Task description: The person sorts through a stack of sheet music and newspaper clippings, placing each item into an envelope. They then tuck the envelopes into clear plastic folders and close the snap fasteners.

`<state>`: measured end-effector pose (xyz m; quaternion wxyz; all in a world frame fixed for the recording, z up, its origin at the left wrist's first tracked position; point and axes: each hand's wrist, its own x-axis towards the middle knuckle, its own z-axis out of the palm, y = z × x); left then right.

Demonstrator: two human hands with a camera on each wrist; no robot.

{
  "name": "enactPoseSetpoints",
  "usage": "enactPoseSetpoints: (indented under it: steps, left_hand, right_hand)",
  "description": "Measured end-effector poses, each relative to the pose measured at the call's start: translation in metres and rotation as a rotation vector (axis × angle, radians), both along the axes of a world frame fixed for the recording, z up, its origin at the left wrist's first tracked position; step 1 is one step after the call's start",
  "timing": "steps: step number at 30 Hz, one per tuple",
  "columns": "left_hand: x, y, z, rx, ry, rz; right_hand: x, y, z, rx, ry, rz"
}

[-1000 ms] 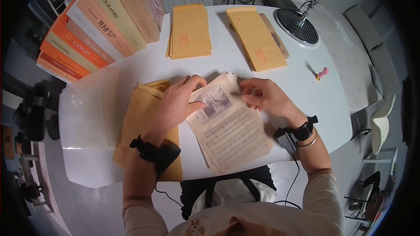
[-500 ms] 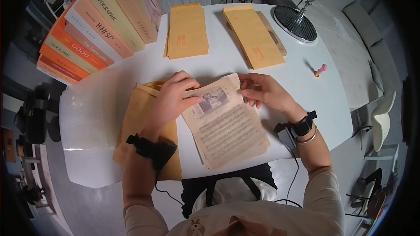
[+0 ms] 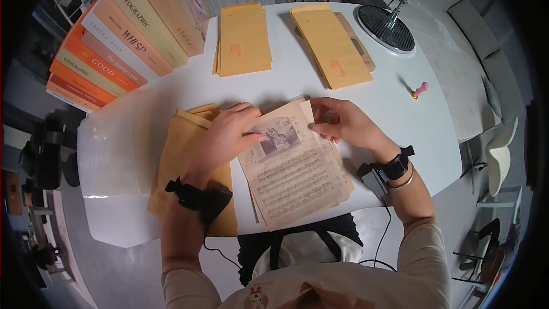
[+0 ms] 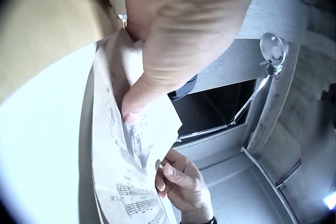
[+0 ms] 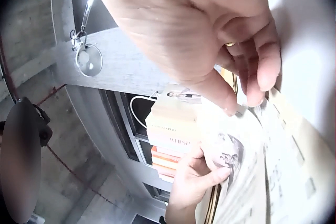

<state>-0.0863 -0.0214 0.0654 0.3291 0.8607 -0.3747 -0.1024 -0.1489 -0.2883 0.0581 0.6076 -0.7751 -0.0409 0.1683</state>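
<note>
A loose stack of aged sheet music (image 3: 291, 180) lies aslant before me, its top page carrying a printed picture above rows of staves. My left hand (image 3: 229, 134) holds the upper left edge, with the thumb (image 4: 132, 109) on the picture and the fingers behind the paper. At the upper right edge, the thumb and fingertips of my right hand (image 3: 346, 123) pinch the top page; the right wrist view shows the paper's edge between them. Lower pages stick out along the right side. Large brown envelopes (image 3: 180, 163) lie under my left forearm.
Two piles of brown envelopes, left (image 3: 246, 40) and right (image 3: 331, 48), lie at the back. Upright books (image 3: 128, 34) line the far left, near a clear plastic sheet (image 3: 114, 154). A lamp base (image 3: 384, 30) and a pink-handled stamp (image 3: 421, 89) are on the right.
My right fingers have closed on the page's upper right edge. The top page rose slightly, then came down shifted left, with more of the lower pages showing on the right.
</note>
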Motion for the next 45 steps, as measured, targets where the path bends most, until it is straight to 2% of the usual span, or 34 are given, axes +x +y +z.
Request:
enactPoseSetpoints:
  steps: [4, 11, 16, 19, 23, 25, 32, 38, 41, 44, 45]
  left_hand:
    - [-0.001, 0.001, -0.007, -0.094, -0.045, 0.002]
    - [-0.002, -0.001, -0.004, -0.026, -0.005, 0.009]
    - [-0.002, 0.000, -0.005, -0.024, 0.023, 0.023]
    - [0.001, 0.000, -0.006, 0.044, -0.040, 0.011]
    - [0.004, 0.003, -0.008, -0.039, 0.015, -0.030]
    - [0.007, 0.007, -0.014, -0.118, 0.055, -0.049]
    - [0.009, 0.006, -0.014, -0.070, 0.103, -0.059]
    - [0.009, 0.008, -0.016, -0.097, 0.095, -0.061]
    - [0.008, 0.007, -0.015, -0.103, 0.075, -0.055]
    - [0.007, 0.006, -0.012, -0.091, 0.086, -0.026]
    - [0.008, 0.005, -0.009, -0.079, 0.106, -0.013]
  right_hand:
    - [0.000, 0.003, 0.001, 0.004, 0.007, 0.006]
    - [0.001, 0.000, -0.002, 0.077, 0.039, -0.006]
    - [0.003, 0.002, -0.002, 0.025, 0.080, 0.028]
    - [0.002, 0.001, -0.001, 0.055, 0.053, 0.014]
    - [0.001, -0.004, 0.002, 0.040, 0.052, 0.064]
    - [0.002, -0.007, 0.003, 0.106, 0.110, 0.065]
    - [0.003, -0.022, 0.000, 0.372, 0.271, 0.014]
    - [0.005, -0.018, -0.008, 0.470, 0.299, 0.022]
    - [0.006, -0.018, -0.013, 0.429, 0.277, 0.024]
    - [0.002, -0.011, 0.000, 0.012, 0.122, 0.097]
    - [0.000, -0.007, -0.001, -0.063, 0.000, 0.090]
